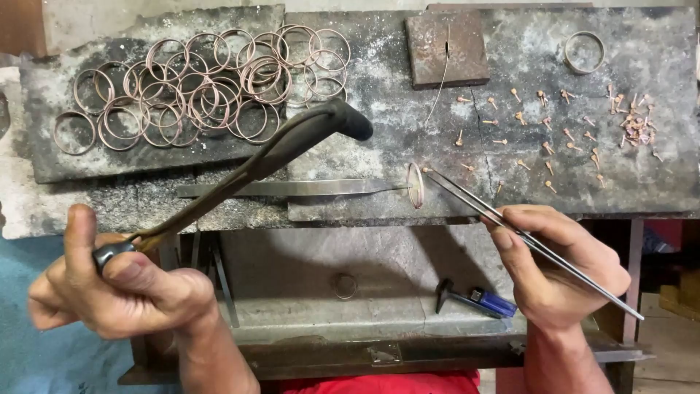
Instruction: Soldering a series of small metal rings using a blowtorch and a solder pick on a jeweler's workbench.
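No packages, labels, signs or screens are visible.

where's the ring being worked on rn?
In the head view, the upright ring stands at the centre of the slab's front edge, held by the flat clamp tweezers, with the long tweezers in the right hand tipped beside it.

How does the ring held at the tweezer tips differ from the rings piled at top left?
The held ring stands upright on edge, alone, gripped by flat tweezers; the piled rings lie flat, overlapping, untouched. The right hand brings long tweezers to the held ring only. Both look copper-coloured.
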